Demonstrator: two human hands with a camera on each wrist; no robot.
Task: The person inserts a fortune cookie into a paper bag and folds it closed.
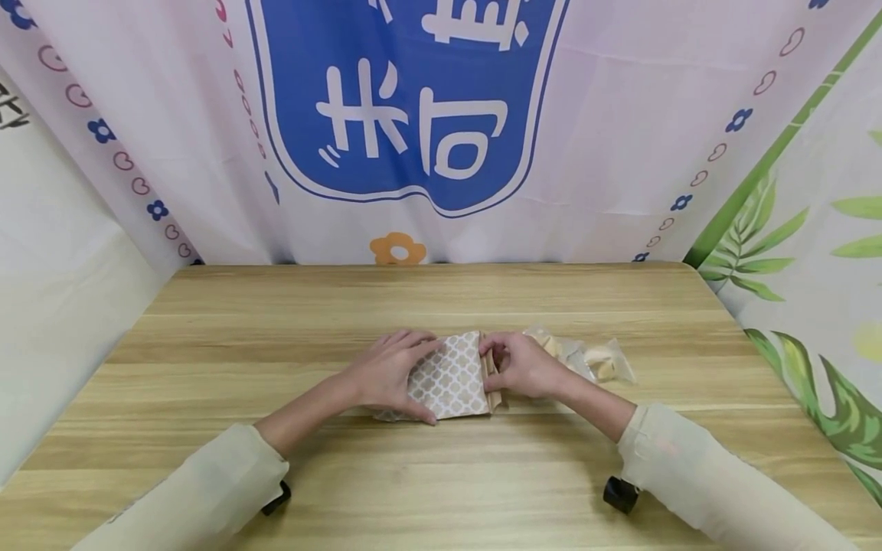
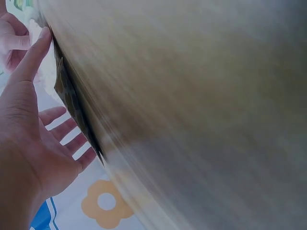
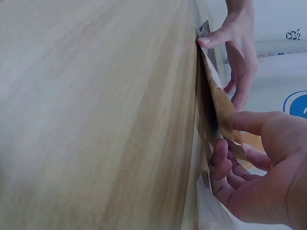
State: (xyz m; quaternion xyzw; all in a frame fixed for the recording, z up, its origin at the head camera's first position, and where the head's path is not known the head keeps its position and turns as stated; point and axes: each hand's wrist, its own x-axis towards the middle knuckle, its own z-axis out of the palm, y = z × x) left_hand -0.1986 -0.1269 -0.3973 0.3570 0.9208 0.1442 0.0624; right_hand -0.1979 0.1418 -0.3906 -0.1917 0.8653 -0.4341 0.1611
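Observation:
A flat paper bag (image 1: 451,375) with a beige and white lattice print lies on the table, its brown folded mouth (image 1: 491,375) facing right. Over the bag's left part spreads my left hand (image 1: 396,375), thumb at the near edge and fingers toward the far edge. In the left wrist view, the fingers of that left hand (image 2: 43,129) are extended and apart. My right hand (image 1: 527,366) pinches the bag's mouth between thumb and fingers. The right wrist view shows the right hand (image 3: 268,167) at the brown paper edge (image 3: 223,105), its other fingers curled.
Just right of the right hand, small clear packets (image 1: 602,363) with pale yellowish pieces lie on the wooden table (image 1: 427,490). Behind the table's far edge hangs a printed curtain (image 1: 606,153). Black wrist devices (image 1: 620,493) show below the sleeves.

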